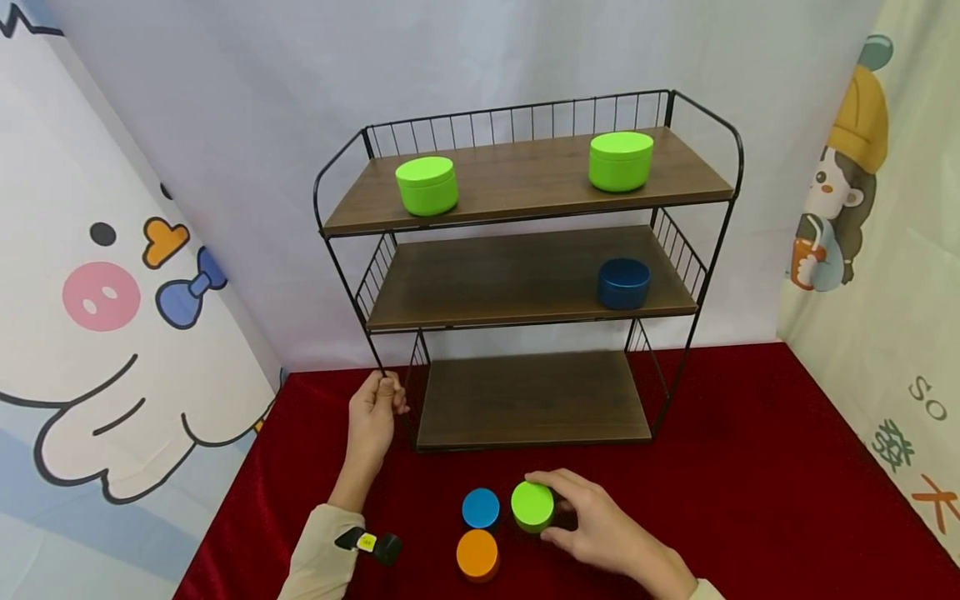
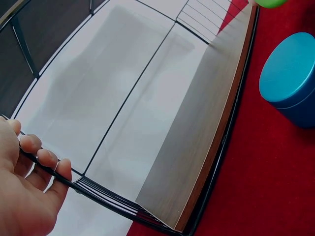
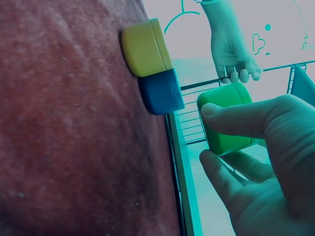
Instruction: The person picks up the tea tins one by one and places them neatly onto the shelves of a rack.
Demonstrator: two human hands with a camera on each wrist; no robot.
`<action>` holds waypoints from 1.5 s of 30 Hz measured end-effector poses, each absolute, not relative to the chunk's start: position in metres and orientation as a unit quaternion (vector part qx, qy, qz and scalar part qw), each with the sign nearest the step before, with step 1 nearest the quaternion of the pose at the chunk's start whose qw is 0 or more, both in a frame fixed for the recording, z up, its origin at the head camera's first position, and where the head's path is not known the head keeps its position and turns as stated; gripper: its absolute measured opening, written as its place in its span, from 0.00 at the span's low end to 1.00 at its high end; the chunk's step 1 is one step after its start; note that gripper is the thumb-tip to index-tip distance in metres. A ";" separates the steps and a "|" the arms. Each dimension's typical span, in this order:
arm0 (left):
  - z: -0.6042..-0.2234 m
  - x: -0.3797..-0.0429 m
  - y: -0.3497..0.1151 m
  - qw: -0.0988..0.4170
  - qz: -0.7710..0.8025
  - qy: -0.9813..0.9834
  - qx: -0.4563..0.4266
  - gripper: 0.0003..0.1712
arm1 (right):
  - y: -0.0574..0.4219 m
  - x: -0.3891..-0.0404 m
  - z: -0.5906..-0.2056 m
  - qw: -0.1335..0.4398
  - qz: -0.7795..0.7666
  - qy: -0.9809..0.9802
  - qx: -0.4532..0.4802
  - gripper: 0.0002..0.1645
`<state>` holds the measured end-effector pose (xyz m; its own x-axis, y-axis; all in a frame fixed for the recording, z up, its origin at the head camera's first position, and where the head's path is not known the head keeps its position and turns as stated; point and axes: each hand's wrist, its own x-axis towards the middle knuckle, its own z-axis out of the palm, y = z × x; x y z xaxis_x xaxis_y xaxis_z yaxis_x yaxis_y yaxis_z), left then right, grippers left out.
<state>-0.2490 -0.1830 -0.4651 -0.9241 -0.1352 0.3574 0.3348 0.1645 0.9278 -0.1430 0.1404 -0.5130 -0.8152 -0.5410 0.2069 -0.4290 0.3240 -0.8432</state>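
Note:
My left hand [image 1: 375,404] grips the left front post of a three-tier shelf rack [image 1: 536,400], with its fingers curled round the black metal in the left wrist view. Between the thumb and fingers of my right hand [image 1: 600,525] is a round green tin [image 1: 532,506], which the right wrist view shows lifted off the cloth. Left of it, a blue tin [image 1: 481,507] and an orange tin [image 1: 477,555] stand close together on the red cloth. The blue tin's lid [image 2: 288,69] also shows in the left wrist view.
Two green tins, one at the left [image 1: 427,187] and one at the right [image 1: 621,162], stand on the top shelf. A dark blue tin [image 1: 624,283] sits at the right of the middle shelf. Red cloth [image 1: 750,467] covers the table. Printed curtains [image 1: 862,333] hang around it.

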 end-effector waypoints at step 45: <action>-0.464 -0.249 -0.183 0.178 -0.639 -0.745 -0.065 0.21 | 0.124 -0.166 -0.464 -0.032 -0.482 0.814 -0.322 0.43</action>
